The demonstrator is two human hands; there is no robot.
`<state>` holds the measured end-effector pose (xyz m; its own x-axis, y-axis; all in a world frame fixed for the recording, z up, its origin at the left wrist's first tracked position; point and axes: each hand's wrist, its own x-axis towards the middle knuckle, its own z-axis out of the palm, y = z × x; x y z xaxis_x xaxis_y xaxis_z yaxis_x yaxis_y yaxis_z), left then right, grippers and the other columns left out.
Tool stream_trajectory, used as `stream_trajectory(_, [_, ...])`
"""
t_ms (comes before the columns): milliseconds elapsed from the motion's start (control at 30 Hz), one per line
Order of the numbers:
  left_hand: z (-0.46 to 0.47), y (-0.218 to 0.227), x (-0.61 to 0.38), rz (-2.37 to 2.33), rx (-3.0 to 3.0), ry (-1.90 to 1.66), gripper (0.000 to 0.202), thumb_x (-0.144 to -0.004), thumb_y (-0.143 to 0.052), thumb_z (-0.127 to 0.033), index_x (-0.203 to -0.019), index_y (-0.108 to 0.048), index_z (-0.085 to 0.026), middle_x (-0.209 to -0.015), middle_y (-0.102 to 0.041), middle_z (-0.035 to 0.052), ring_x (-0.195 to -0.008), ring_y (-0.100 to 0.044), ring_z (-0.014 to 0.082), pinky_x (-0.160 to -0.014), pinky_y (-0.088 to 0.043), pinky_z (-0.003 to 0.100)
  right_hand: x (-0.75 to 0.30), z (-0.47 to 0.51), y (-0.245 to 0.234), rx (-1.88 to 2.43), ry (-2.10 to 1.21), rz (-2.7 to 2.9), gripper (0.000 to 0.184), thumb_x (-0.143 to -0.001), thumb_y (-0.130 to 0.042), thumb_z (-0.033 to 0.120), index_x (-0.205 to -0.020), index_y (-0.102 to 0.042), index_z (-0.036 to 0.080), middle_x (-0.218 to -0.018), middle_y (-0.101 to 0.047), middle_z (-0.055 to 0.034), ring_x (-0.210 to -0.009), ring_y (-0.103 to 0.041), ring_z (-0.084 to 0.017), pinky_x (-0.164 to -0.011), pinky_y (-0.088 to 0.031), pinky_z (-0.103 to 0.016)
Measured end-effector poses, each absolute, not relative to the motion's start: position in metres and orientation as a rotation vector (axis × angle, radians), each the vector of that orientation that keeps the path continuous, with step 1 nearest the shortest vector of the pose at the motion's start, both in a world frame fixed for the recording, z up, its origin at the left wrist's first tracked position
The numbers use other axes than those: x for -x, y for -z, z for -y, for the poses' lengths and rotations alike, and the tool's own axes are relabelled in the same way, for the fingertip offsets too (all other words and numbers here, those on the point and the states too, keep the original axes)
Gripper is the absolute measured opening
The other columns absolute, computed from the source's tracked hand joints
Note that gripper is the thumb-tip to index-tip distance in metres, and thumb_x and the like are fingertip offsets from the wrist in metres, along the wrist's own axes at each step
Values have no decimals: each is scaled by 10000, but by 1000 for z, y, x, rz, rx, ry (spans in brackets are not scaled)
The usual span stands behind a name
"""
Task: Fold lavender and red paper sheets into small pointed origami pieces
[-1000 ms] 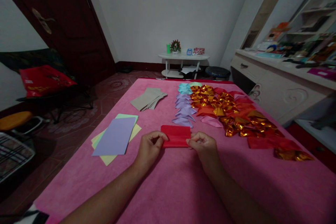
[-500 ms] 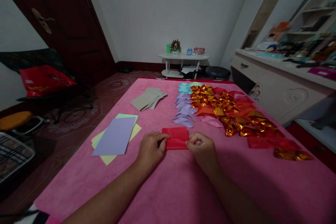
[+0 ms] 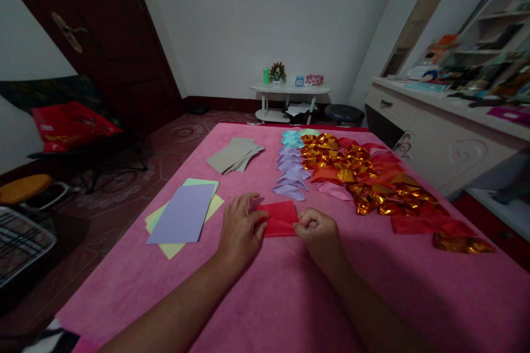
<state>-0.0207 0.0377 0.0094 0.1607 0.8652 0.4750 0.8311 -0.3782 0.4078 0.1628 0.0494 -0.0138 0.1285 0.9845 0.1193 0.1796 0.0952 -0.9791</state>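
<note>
A folded sheet of red paper (image 3: 281,219) lies on the pink cloth in front of me. At its left edge my left hand (image 3: 242,223) grips the paper between thumb and index finger, with the other fingers raised off to the side. My right hand (image 3: 318,226) is curled closed, pinching the lower right edge of the same paper. Just beyond it runs a column of folded purple papers (image 3: 292,176), with folded turquoise papers (image 3: 292,139) farther back. To their right sit several shiny gold folded papers (image 3: 356,162) among red and orange ones.
Left of my hands lies a stack of flat purple, green and yellow sheets (image 3: 182,215). Behind it is a fanned pile of grey sheets (image 3: 236,155). A white side table (image 3: 290,89) stands by the wall, and a cluttered white cabinet (image 3: 447,121) lines the right side.
My left hand's outer fingers have lifted and spread upward, while its thumb and index finger stay at the red paper's left edge. My right hand keeps its place.
</note>
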Motion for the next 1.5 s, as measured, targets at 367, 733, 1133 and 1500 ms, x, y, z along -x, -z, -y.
stream_trajectory(367, [-42,-3,20,-1363,-2455,-856,200,-807,-551,-68,-830,-709,-188,-837,-683,46,-802,-577,167,-774,-400,334,-164,-50,16,1304,-917,1306,191,-598,-585,180,-512,-419,216,-558,-514,36,-497,-460,-106,-465,-336,-217])
stream_trajectory(733, [-41,-12,3,-1469,-2596,-759,131,-845,-584,-214,-789,-699,-187,-802,-660,57,-812,-539,194,-739,-342,365,-163,-50,17,1327,-892,1340,172,-606,-569,191,-522,-421,219,-545,-504,40,-487,-441,-102,-466,-328,-217])
stream_trajectory(1133, [-43,-1,1,-1402,-2659,-750,180,-892,-533,-286,-939,-704,-260,-823,-623,35,-803,-520,177,-676,-329,305,-173,-50,8,1582,-533,1705,215,-682,-566,219,-523,-422,217,-486,-411,55,-446,-383,-102,-464,-273,-239])
stream_trajectory(1500, [-40,-4,0,-1444,-2638,-627,220,-907,-502,-341,-940,-697,-244,-863,-621,33,-824,-518,181,-684,-312,309,-183,-47,-3,1687,-394,1883,173,-688,-528,150,-533,-474,203,-667,-513,4,-553,-460,-115,-523,-299,-247])
